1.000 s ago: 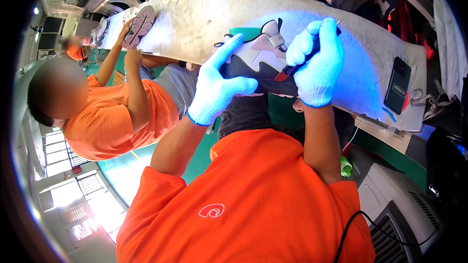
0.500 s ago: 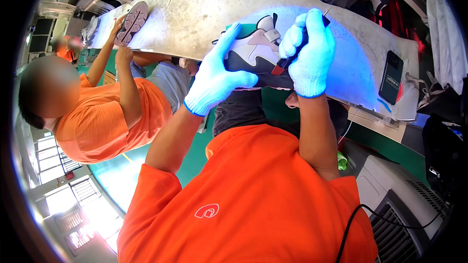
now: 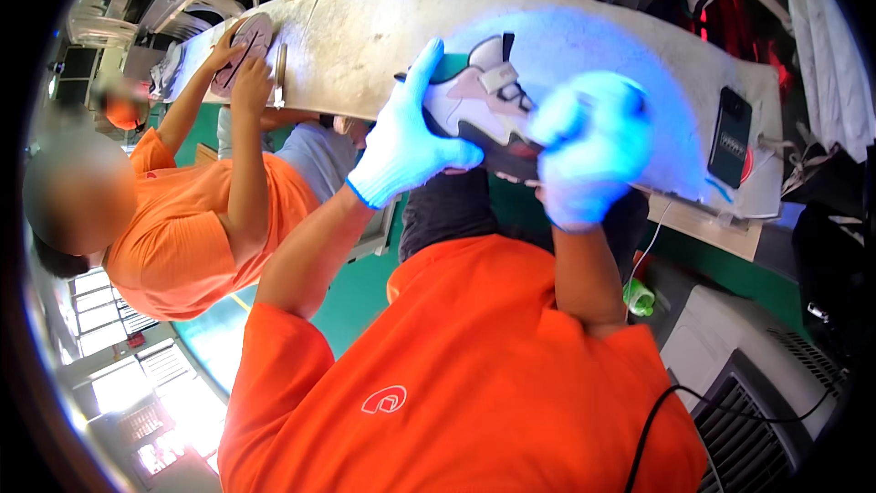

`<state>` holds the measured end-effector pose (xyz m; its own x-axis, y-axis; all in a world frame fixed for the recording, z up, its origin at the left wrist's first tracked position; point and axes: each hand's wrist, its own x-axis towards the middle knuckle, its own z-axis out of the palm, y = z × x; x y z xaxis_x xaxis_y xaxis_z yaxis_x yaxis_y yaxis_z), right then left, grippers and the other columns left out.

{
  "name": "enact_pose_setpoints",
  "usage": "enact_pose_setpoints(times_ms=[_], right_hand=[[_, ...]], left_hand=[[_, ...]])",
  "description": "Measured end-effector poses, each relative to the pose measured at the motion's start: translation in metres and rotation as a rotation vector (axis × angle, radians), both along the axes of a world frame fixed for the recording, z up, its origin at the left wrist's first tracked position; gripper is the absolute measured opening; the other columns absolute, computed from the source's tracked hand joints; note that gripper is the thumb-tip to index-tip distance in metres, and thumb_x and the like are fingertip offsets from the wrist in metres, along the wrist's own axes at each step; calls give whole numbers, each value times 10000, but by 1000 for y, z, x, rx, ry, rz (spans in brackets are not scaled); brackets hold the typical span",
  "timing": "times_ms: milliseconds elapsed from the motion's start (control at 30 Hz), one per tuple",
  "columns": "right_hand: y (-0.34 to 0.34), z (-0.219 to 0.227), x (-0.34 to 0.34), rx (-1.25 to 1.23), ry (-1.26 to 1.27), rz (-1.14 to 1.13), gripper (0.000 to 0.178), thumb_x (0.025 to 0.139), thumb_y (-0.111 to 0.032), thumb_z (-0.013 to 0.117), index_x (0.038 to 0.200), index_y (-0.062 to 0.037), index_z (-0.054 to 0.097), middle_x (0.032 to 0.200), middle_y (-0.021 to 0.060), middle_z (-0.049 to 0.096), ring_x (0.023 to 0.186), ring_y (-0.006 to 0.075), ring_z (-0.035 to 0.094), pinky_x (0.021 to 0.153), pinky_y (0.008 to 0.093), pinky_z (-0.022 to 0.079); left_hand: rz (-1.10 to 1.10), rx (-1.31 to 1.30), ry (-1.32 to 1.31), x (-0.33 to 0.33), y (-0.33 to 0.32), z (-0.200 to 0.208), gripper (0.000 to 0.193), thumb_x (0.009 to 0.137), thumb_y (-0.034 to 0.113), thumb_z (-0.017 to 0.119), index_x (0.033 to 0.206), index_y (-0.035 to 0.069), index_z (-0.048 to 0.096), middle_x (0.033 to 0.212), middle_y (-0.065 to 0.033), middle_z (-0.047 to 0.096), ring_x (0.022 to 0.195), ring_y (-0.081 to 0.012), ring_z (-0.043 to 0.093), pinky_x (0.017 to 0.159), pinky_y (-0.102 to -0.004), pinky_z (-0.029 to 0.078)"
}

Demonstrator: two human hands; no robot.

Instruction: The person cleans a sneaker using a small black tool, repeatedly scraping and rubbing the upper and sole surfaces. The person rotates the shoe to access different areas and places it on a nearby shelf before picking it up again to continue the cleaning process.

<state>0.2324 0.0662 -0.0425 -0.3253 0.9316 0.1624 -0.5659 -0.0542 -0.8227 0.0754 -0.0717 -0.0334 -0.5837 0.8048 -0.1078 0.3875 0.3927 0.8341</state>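
Note:
A sneaker [image 3: 472,112] in white, grey and pale pink, with a dark lower edge and a green collar lining, is held above the near edge of the workbench. My left hand [image 3: 401,141], in a white glove lit blue, grips it at the heel end, thumb along the near side. At the toe end is my gloved right hand [image 3: 598,146], smeared by motion and curled like a fist. A dark bit of the slim tool [image 3: 636,102] shows at the top of that fist; the rest of the tool is hidden or blurred.
The pale workbench [image 3: 365,36] curves across the front under blue light. A dark phone [image 3: 730,139] lies on its right part. At the left, a co-worker in orange [image 3: 196,219] handles a shoe sole [image 3: 242,55]. A grey-white machine [image 3: 730,356] with a black cable stands at lower right.
My right hand has moved down and slightly right, and is now blurred; the tool's thin tip no longer shows. The sneaker's toe has tilted down. The co-worker's near hand has risen to the sole.

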Motion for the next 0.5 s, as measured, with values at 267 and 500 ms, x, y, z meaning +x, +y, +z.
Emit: enact_pose_setpoints(times_ms=[267, 500], right_hand=[[40, 32, 68, 1027, -1272, 340, 776, 871, -424, 902, 1437, 50, 662, 1133, 252, 782, 958, 391, 805, 849, 461, 638], [27, 35, 69, 1224, -1454, 470, 898, 860, -402, 899, 1517, 100, 550, 1096, 222, 724, 842, 358, 791, 710, 470, 623]], left_hand=[[-40, 171, -203, 18, 11, -43, 1447, 548, 46, 1022, 1792, 72, 284, 1585, -172, 543, 1451, -319, 545, 1223, -412, 484], [-69, 59, -201, 30, 24, -25, 1415, 598, 111, 1021, 1794, 93, 265, 1572, -200, 562, 1439, -325, 563, 1227, -433, 486]])
